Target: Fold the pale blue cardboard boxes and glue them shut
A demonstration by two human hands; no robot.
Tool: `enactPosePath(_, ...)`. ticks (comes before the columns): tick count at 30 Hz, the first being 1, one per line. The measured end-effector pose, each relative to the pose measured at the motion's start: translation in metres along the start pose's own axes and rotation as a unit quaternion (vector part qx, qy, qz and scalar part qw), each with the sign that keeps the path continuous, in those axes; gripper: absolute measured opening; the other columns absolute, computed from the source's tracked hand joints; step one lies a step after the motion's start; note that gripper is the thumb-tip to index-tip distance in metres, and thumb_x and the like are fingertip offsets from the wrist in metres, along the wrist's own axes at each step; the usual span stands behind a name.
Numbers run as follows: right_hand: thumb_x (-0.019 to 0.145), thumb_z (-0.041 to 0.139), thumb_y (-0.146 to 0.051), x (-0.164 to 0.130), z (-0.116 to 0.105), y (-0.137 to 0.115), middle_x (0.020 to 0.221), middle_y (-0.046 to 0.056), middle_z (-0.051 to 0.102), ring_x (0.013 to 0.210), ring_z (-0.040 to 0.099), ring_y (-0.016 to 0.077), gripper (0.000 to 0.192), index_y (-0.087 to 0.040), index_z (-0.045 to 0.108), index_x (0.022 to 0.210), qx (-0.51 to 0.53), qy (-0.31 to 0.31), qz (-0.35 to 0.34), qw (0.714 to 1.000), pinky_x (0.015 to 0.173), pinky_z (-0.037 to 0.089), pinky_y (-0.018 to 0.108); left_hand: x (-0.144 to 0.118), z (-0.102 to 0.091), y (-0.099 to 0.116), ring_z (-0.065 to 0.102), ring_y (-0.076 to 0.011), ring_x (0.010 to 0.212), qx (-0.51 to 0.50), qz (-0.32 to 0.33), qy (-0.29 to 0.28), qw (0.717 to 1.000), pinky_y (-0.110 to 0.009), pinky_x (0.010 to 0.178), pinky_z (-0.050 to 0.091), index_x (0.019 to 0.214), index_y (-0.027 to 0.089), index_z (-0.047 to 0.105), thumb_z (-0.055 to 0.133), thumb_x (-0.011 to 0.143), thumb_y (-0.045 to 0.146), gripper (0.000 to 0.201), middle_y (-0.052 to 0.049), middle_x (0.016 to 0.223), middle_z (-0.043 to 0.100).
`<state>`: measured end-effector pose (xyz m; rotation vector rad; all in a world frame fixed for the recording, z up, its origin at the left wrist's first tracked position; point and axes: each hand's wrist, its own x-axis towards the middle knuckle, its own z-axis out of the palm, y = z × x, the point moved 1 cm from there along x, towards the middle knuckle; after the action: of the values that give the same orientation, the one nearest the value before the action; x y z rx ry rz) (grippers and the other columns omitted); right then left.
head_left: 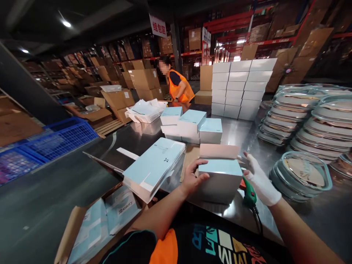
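A: Head view – where's the box?
B: Small box (220,179) upright on the steel surface (242,135), light-blue top up, flap (219,151) open at the far edge; long axis runs L–R. Left hand (192,178) clamped on its left side, gloved right hand (260,179) open, fingers spread, at its right.
A: Containers?
B: Carton (96,227) below the left hand, flat blue packs inside; lidded glass dishes (301,176) right of the right hand.

Ceiling was dark, lit by round lamps (66,24) | red racking (228,20) held cardboard cartons (144,79) | steel surface (324,216) gleamed | blue crates (59,139) stood left | red-lettered sign (157,25) hung overhead
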<state>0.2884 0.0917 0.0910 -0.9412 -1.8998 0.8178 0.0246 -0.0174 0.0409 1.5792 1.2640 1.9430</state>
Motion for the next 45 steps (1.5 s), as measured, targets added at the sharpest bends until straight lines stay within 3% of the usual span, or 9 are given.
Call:
enactPosePath(4, 0.077, 0.084, -0.075, 0.007, 0.023, -0.030, 0.141, 0.016, 0.076, 0.125, 0.075, 0.0371, 0.082, -0.025, 0.068, 0.141, 0.097, -0.136, -0.034, 0.985, 0.104, 0.064, 0.050, -0.001, 0.004, -0.002, 0.067, -0.0360, 0.134, -0.013, 0.014, -0.023, 1.000, -0.050, 0.115, 0.053, 0.110, 0.022, 0.076, 0.083, 0.079, 0.079, 0.065, -0.016, 0.129, 0.074)
enactPosePath(8, 0.079, 0.091, -0.045, -0.001, 0.014, -0.019, 0.155, 0.015, 0.067, 0.143, 0.066, 0.0361, 0.050, -0.027, 0.075, 0.123, 0.067, -0.124, -0.101, 0.985, 0.114, 0.060, 0.048, 0.006, 0.007, 0.000, 0.070, -0.0330, 0.129, -0.067, 0.012, 0.015, 0.998, -0.052, 0.115, 0.056, 0.118, 0.024, 0.070, 0.089, 0.072, 0.078, 0.073, -0.014, 0.128, 0.074)
enactPosePath(11, 0.095, 0.078, -0.026, -0.012, 0.008, -0.010, 0.167, 0.009, 0.058, 0.153, 0.058, 0.0293, 0.025, -0.033, 0.079, 0.120, 0.079, -0.129, -0.182, 0.972, 0.117, 0.058, 0.044, 0.015, 0.001, 0.011, 0.071, -0.0347, 0.128, -0.024, 0.053, -0.076, 0.995, -0.057, 0.116, 0.055, 0.107, 0.026, 0.081, 0.084, 0.081, 0.074, 0.055, -0.012, 0.116, 0.076)
enactPosePath(15, 0.100, 0.069, -0.013, -0.023, 0.013, -0.017, 0.159, 0.004, 0.066, 0.148, 0.064, 0.0247, 0.044, -0.043, 0.080, 0.131, 0.058, -0.133, -0.253, 0.956, 0.122, 0.054, 0.044, 0.019, -0.009, 0.019, 0.068, -0.0369, 0.133, 0.021, 0.086, -0.159, 0.983, -0.061, 0.121, 0.051, 0.099, 0.029, 0.086, 0.078, 0.092, 0.067, 0.040, -0.013, 0.111, 0.078)
enactPosePath(21, 0.104, 0.069, -0.023, -0.027, 0.022, -0.010, 0.160, 0.001, 0.066, 0.148, 0.063, 0.0241, 0.035, -0.042, 0.080, 0.131, 0.089, -0.052, -0.189, 0.977, 0.127, 0.049, 0.044, -0.024, -0.006, -0.012, 0.046, -0.0458, 0.158, -0.007, -0.174, -0.144, 0.974, -0.064, 0.129, 0.040, 0.169, 0.028, 0.042, 0.100, 0.057, 0.073, 0.134, -0.021, 0.172, 0.045)
enactPosePath(25, 0.106, 0.063, -0.056, 0.010, 0.023, 0.007, 0.170, 0.002, 0.055, 0.155, 0.056, 0.0307, 0.057, -0.042, 0.057, 0.162, 0.101, -0.064, -0.127, 0.985, 0.126, 0.052, 0.049, -0.033, -0.024, 0.003, 0.066, -0.0444, 0.137, -0.035, -0.306, -0.139, 0.941, -0.060, 0.117, 0.053, 0.170, 0.027, 0.038, 0.098, 0.062, 0.065, 0.129, -0.020, 0.159, 0.060)
enactPosePath(29, 0.114, 0.018, -0.061, 0.105, 0.038, 0.009, 0.170, 0.007, 0.055, 0.154, 0.056, 0.0326, 0.068, -0.033, 0.049, 0.168, -0.019, -0.064, -0.147, 0.987, 0.120, 0.056, 0.055, 0.044, -0.081, 0.047, 0.074, -0.0407, 0.118, -0.025, -0.221, 0.078, 0.972, -0.055, 0.105, 0.059, 0.125, 0.025, 0.073, 0.098, 0.063, 0.060, 0.075, -0.014, 0.124, 0.080)
enactPosePath(37, 0.098, 0.057, -0.039, 0.225, 0.125, 0.010, 0.158, 0.028, 0.059, 0.147, 0.051, 0.0454, 0.057, -0.008, 0.064, 0.147, -0.399, -0.149, -0.213, 0.879, 0.116, 0.043, 0.063, 0.280, -0.191, 0.037, 0.073, -0.0281, 0.111, 0.066, -0.158, 0.253, 0.952, -0.038, 0.094, 0.059, 0.098, 0.019, 0.070, 0.089, 0.074, 0.064, 0.054, -0.008, 0.104, 0.080)
enactPosePath(45, 0.098, 0.050, -0.024, 0.233, 0.099, 0.041, 0.143, 0.025, 0.066, 0.134, 0.056, 0.0390, 0.045, -0.011, 0.066, 0.138, -0.481, -0.150, -0.202, 0.840, 0.105, 0.041, 0.053, 0.333, -0.220, -0.034, 0.072, -0.0359, 0.113, 0.263, -0.273, 0.241, 0.894, -0.040, 0.094, 0.053, 0.089, 0.015, 0.072, 0.088, 0.085, 0.040, 0.030, -0.013, 0.096, 0.077)
